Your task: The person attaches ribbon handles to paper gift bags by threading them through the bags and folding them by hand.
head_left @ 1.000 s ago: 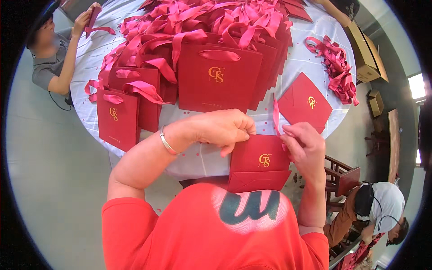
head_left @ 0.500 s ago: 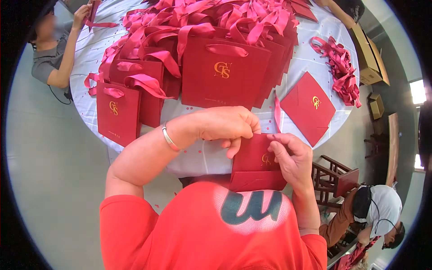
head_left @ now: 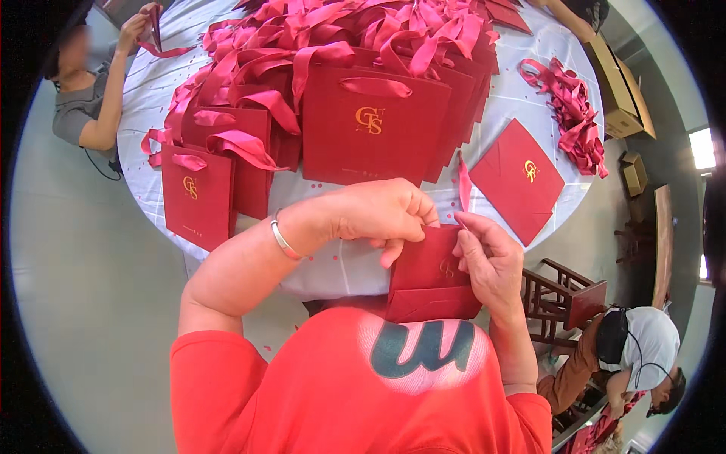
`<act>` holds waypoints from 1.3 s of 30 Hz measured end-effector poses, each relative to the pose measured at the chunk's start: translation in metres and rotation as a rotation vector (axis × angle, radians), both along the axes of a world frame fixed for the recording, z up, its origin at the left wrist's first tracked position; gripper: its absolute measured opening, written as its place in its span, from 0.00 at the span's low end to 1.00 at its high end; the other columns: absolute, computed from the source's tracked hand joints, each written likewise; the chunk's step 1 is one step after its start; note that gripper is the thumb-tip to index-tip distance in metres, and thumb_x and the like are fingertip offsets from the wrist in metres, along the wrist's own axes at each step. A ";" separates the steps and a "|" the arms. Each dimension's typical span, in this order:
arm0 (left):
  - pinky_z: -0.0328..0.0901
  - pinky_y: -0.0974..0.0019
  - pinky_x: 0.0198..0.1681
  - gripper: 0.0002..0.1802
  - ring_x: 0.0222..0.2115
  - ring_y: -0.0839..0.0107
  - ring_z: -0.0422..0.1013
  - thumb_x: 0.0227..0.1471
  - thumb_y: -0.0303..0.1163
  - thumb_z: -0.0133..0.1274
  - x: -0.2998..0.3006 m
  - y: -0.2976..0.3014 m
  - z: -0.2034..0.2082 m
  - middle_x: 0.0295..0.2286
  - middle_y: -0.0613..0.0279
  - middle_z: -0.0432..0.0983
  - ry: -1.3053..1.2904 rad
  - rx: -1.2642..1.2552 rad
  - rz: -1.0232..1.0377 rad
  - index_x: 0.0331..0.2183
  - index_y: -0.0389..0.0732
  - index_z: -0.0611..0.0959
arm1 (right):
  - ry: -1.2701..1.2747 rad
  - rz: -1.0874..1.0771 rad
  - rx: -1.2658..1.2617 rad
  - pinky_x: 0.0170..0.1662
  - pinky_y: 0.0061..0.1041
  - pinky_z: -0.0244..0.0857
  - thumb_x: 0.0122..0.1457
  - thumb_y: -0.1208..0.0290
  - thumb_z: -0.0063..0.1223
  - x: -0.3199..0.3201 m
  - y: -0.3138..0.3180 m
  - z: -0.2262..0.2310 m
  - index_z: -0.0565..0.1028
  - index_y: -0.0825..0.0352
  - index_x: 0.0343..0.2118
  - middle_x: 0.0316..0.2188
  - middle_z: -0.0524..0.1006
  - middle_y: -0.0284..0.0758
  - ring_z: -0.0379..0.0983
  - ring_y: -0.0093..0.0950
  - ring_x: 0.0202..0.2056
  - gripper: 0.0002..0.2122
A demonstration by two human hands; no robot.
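A small red paper gift bag (head_left: 432, 266) with a gold emblem is upright in front of my chest, its lower part folded. My left hand (head_left: 382, 212) is bent over its top left corner, fingers closed at the rim; the fingertips are partly hidden. At the top right corner, my right hand (head_left: 493, 257) pinches with thumb and forefinger, covering part of the emblem. Whether a ribbon end is also between those fingers is hard to see. Just beyond lies a loose pink ribbon strip (head_left: 463, 185), close to a flat red bag (head_left: 518, 180).
Finished-looking red bags (head_left: 370, 125) with ribbon handles crowd the white-covered round table (head_left: 333, 276). A ribbon bundle (head_left: 571, 113) lies at its right. Co-workers sit at left (head_left: 98, 106) and lower right (head_left: 643, 340). Wooden stools (head_left: 563, 299) and a cardboard box (head_left: 616, 91) stand at right.
My right hand's fingertips have lifted slightly at the bag's top right corner, and its forefinger has straightened a little. The left hand and the bag stay nearly in place.
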State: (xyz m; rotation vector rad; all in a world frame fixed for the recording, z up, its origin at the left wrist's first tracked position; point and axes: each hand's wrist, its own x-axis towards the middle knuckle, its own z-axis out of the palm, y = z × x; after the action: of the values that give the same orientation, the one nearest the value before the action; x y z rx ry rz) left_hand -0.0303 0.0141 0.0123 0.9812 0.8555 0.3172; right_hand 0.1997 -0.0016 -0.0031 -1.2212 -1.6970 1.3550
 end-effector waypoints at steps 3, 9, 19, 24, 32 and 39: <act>0.57 0.79 0.15 0.11 0.14 0.82 0.71 0.55 0.23 0.48 0.002 -0.003 0.001 0.22 0.68 0.75 0.036 0.063 0.022 0.41 0.32 0.77 | 0.038 -0.039 -0.029 0.25 0.15 0.64 0.61 0.77 0.55 0.000 -0.001 0.000 0.78 0.70 0.42 0.22 0.76 0.29 0.69 0.13 0.21 0.08; 0.61 0.78 0.19 0.10 0.14 0.82 0.70 0.56 0.22 0.48 0.003 -0.002 -0.008 0.26 0.66 0.77 -0.037 0.005 0.051 0.41 0.32 0.78 | -0.004 -0.029 0.031 0.24 0.15 0.64 0.59 0.78 0.57 -0.001 0.000 -0.003 0.78 0.71 0.38 0.20 0.75 0.28 0.69 0.13 0.21 0.05; 0.64 0.76 0.21 0.11 0.15 0.81 0.70 0.56 0.22 0.49 -0.001 0.000 -0.012 0.26 0.65 0.75 -0.104 0.003 0.004 0.43 0.32 0.76 | 0.066 -0.013 0.016 0.23 0.16 0.64 0.59 0.80 0.57 -0.002 0.000 -0.001 0.77 0.71 0.36 0.20 0.76 0.29 0.70 0.14 0.20 0.04; 0.64 0.75 0.21 0.11 0.15 0.80 0.70 0.56 0.21 0.50 -0.003 0.000 -0.012 0.25 0.66 0.75 -0.143 -0.024 -0.016 0.43 0.32 0.76 | 0.067 -0.005 0.037 0.23 0.16 0.64 0.58 0.81 0.56 -0.003 -0.001 0.000 0.77 0.72 0.36 0.20 0.76 0.30 0.70 0.15 0.20 0.04; 0.63 0.76 0.20 0.11 0.15 0.80 0.70 0.57 0.22 0.50 -0.004 0.000 -0.009 0.24 0.67 0.73 -0.175 -0.050 -0.041 0.43 0.34 0.74 | 0.037 0.020 0.066 0.23 0.18 0.65 0.57 0.81 0.57 -0.003 0.000 0.005 0.77 0.72 0.34 0.20 0.77 0.32 0.71 0.16 0.20 0.03; 0.57 0.79 0.16 0.10 0.14 0.82 0.70 0.57 0.24 0.52 -0.002 -0.001 -0.005 0.23 0.69 0.73 -0.189 -0.065 -0.036 0.42 0.35 0.75 | 0.058 0.020 0.096 0.24 0.19 0.65 0.56 0.81 0.58 -0.001 0.002 -0.001 0.78 0.71 0.34 0.20 0.78 0.33 0.72 0.17 0.20 0.04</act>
State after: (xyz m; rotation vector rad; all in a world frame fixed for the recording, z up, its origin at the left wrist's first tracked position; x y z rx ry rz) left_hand -0.0326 0.0126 0.0077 0.8898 0.6720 0.3431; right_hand 0.1991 0.0002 -0.0044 -1.1028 -1.7176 1.2928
